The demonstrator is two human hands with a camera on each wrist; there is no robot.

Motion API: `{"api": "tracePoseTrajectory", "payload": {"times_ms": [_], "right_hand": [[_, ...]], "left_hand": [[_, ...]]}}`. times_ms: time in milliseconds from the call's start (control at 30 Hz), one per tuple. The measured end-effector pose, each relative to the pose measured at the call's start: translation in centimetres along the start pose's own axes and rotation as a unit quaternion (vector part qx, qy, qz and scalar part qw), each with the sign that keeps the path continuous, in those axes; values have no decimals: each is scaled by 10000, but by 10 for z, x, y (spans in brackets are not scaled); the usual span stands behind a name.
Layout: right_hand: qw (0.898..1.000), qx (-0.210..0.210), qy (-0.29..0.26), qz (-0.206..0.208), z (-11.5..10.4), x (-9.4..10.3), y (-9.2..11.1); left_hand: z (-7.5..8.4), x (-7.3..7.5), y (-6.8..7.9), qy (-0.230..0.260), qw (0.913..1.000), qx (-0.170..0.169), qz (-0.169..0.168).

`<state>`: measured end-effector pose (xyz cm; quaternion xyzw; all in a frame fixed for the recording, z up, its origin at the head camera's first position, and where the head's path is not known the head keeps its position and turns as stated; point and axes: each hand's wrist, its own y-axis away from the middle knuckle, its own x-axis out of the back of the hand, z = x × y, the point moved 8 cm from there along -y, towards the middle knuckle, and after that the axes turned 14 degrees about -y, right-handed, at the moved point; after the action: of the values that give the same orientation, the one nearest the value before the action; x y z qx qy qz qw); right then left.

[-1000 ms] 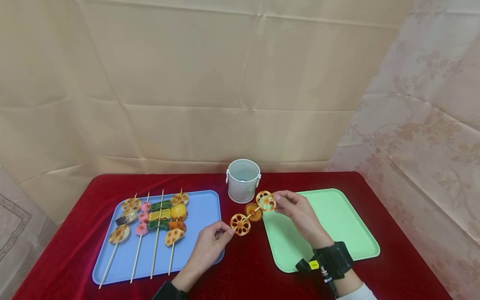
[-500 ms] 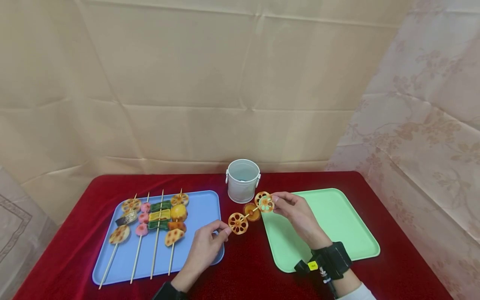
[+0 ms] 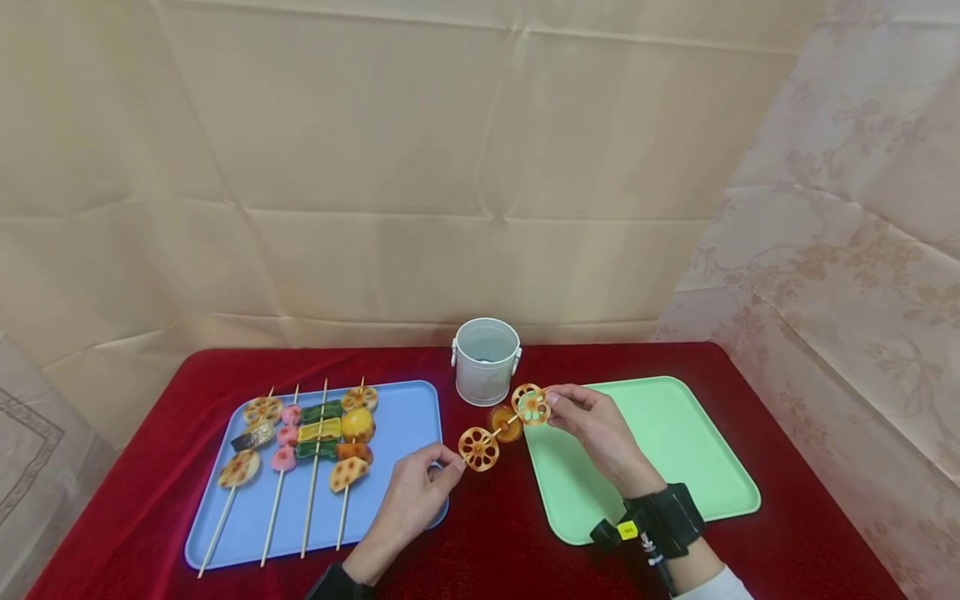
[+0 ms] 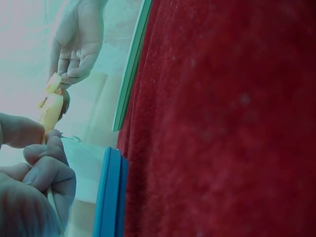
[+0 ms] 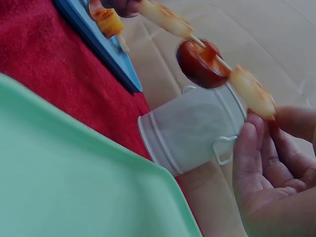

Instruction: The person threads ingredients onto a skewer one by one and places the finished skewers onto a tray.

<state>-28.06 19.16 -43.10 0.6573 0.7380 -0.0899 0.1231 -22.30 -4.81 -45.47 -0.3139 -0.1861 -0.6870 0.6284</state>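
Between my two hands hangs a skewer (image 3: 478, 450) with two lotus root slices and a glossy brown round piece between them. My left hand (image 3: 416, 496) pinches its stick by the lower lotus slice; in the left wrist view the stick runs down through the curled fingers (image 4: 52, 173). Thumb and fingers of my right hand (image 3: 600, 429) pinch the other end, right at the upper lotus slice (image 5: 252, 94). The skewer is tilted, its right end farther away, and it is raised over the gap between the blue tray (image 3: 408, 417) and the green tray (image 3: 667, 450).
Several loaded skewers lie side by side on the blue tray, including one with pink balls (image 3: 285, 436) and one with green and yellow pieces (image 3: 319, 429). A white bucket (image 3: 483, 379) with side handles stands behind the held skewer. Red cloth (image 3: 495, 533) covers the table.
Both hands and the skewer have shifted very slightly left, the left hand dipping a little again in the last half second. Both grips stay the same, and the trays and bucket have not moved.
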Motion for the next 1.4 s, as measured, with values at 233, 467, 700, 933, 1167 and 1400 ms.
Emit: {"api": "tracePoseTrajectory", "payload": {"times_ms": [233, 467, 700, 933, 1167, 1400], "right_hand": [[9999, -90, 52, -17, 2, 1, 0], [9993, -146, 342, -4, -1, 1, 0], [9989, -178, 433, 46, 0, -1, 0], [9991, -181, 374, -45, 1, -6, 2], [9993, -198, 309, -105, 3, -5, 2], [9992, -168, 361, -65, 0, 0, 0]], "left_hand": [[1, 0, -1, -131, 9998, -156, -4], [4, 9, 0, -740, 9951, -530, 391], [4, 16, 0, -1188, 9895, -574, 594], [8, 15, -2, -1500, 9855, -750, 261], [12, 14, -1, -1943, 9745, -1075, 333], [14, 20, 3, -2012, 9723, -1060, 549]]}}
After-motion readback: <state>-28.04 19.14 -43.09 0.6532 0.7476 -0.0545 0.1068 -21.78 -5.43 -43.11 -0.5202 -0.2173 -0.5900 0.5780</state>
